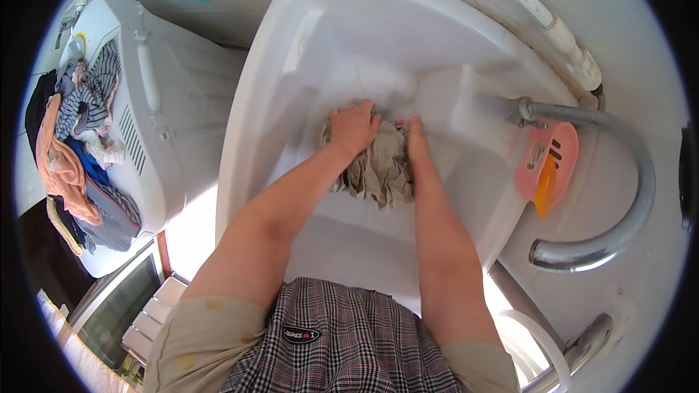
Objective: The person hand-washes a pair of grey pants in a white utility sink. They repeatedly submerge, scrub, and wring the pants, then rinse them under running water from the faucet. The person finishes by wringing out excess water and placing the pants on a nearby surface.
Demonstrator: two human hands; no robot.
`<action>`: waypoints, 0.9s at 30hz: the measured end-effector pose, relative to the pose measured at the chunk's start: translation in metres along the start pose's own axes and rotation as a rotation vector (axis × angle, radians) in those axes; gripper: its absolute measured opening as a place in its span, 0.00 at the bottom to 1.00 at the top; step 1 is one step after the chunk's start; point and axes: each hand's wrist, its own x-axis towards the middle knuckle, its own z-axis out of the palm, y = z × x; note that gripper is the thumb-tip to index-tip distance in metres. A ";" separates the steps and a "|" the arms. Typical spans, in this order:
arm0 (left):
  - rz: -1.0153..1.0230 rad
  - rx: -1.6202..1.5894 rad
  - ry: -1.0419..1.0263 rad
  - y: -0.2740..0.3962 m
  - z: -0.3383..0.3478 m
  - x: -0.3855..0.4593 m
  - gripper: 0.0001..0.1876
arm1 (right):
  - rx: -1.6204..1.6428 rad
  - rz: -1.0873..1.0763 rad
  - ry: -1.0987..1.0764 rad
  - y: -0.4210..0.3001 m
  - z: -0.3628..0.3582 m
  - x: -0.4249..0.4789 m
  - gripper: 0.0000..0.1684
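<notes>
A crumpled khaki cloth [382, 169], wet-looking and with small bubbles by its far edge, lies in the basin of a white laundry sink [349, 240]. My left hand [354, 126] rests on the cloth's upper left part, palm down, fingers slightly spread. At the cloth's right edge is my right hand [416, 139], held on its side with the thumb side up; its fingers are mostly hidden behind the hand, so its hold on the cloth cannot be made out.
Right of the basin, a pink plastic soap dish [568, 147] holds an orange item [545, 188]. A curved metal pipe [647, 174] arches beside it. At left, a pile of clothes [71, 158] lies on a white washing machine [185, 98]. A white pipe [538, 8] runs along the wall.
</notes>
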 end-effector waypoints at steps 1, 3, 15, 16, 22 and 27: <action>0.132 -0.039 0.095 0.013 -0.010 -0.015 0.13 | 0.058 0.018 -0.039 0.002 -0.014 -0.002 0.32; 0.389 -0.061 0.113 0.026 -0.016 -0.062 0.17 | -0.219 -0.079 0.019 -0.003 -0.016 -0.029 0.35; 0.184 0.072 -0.094 -0.051 0.027 -0.092 0.27 | -0.950 -0.596 0.039 0.040 0.046 -0.121 0.16; 0.155 0.064 -0.159 -0.049 0.029 -0.072 0.26 | -0.937 -0.542 -0.025 0.033 0.041 -0.105 0.16; -0.245 -0.204 -0.334 -0.052 0.025 -0.021 0.28 | -0.367 -0.084 -0.171 0.001 0.003 -0.037 0.15; -0.654 -1.058 -0.287 -0.093 0.002 -0.036 0.27 | -0.204 -0.136 -0.054 0.042 -0.049 -0.081 0.31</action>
